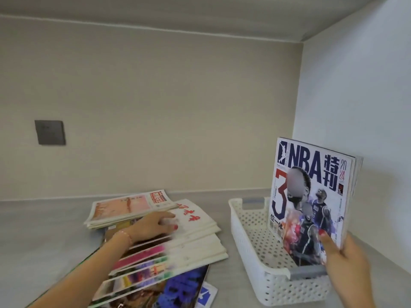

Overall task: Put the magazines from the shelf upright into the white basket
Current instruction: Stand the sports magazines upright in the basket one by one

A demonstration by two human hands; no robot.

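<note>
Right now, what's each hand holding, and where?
Right hand grips the NBA magazines at their lower right corner, upright in the white basket. Left hand rests on the pile, holding nothing.

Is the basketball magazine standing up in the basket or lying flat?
Standing up. The NBA magazine stands on its bottom edge inside the white basket, steadied by the right hand.
</note>
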